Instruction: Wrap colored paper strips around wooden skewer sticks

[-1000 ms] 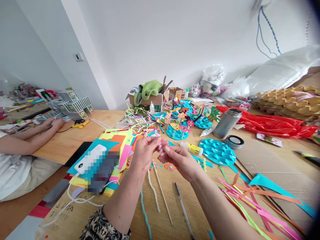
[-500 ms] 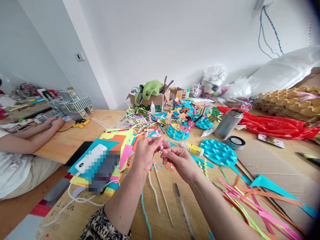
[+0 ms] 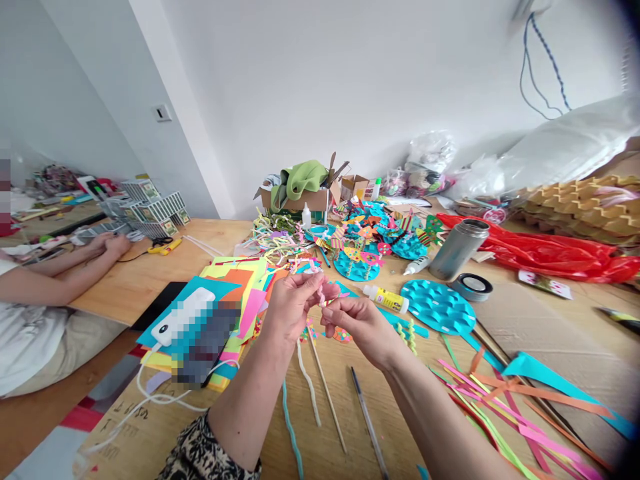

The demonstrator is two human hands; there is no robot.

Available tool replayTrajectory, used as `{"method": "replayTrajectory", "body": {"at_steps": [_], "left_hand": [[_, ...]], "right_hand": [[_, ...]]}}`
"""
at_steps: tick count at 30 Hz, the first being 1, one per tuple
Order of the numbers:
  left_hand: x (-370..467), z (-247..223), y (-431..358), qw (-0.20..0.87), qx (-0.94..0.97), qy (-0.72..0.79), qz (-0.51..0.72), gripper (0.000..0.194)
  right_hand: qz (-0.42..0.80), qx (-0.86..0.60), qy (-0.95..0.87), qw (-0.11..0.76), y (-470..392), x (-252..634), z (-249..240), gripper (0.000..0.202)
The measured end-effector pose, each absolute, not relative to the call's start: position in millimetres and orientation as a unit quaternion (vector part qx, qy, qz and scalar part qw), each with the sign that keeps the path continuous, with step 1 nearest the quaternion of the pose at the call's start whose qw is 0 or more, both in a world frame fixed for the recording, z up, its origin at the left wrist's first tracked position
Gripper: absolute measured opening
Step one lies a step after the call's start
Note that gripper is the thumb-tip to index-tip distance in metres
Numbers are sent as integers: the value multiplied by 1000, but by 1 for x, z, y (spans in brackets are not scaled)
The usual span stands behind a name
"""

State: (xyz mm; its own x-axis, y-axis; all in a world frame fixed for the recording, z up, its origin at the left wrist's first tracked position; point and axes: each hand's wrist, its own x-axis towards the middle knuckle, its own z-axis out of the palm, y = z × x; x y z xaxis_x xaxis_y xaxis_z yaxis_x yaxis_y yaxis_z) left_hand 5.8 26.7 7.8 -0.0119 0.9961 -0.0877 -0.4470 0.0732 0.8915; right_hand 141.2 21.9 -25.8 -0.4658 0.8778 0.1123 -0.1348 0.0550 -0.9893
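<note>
Above the middle of the table, my left hand (image 3: 295, 297) pinches a small pink fuzzy pipe cleaner (image 3: 321, 295) that looks coiled. The fingertips of my right hand (image 3: 357, 327) are closed on its lower end, so much of it is hidden. On the wood below lie a white pipe cleaner (image 3: 309, 387), a blue pipe cleaner (image 3: 291, 433), a thin wooden stick (image 3: 327, 397) and a pen (image 3: 369, 423). Paper fish shapes (image 3: 343, 335) sit partly behind my right hand, beside yellow-green curled stems (image 3: 411, 337).
To the left are coloured paper sheets (image 3: 255, 267) bearing a white power bank (image 3: 185, 313) and a phone. Right of my hands lie a glue bottle (image 3: 385, 299), a blue egg-tray disc (image 3: 439, 305), a metal flask (image 3: 459, 250) and paper strips (image 3: 500, 393). Another person's hands (image 3: 110, 245) rest far left.
My right hand has shifted slightly down, and more of the pink pipe cleaner shows between my fingers. My left hand keeps its pinch. The camera view has moved a little.
</note>
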Motion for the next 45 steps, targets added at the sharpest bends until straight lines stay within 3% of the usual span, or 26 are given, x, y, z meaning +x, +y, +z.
{"method": "replayTrajectory", "body": {"at_steps": [23,45], "left_hand": [[6,6,29,573,345,411,619,28],[4,6,29,597,340,398,608,25]], "right_hand": [[635,-306,-587,398,24,146,-27,42],[612,-337,-592,402,20,144,-18,35]]}}
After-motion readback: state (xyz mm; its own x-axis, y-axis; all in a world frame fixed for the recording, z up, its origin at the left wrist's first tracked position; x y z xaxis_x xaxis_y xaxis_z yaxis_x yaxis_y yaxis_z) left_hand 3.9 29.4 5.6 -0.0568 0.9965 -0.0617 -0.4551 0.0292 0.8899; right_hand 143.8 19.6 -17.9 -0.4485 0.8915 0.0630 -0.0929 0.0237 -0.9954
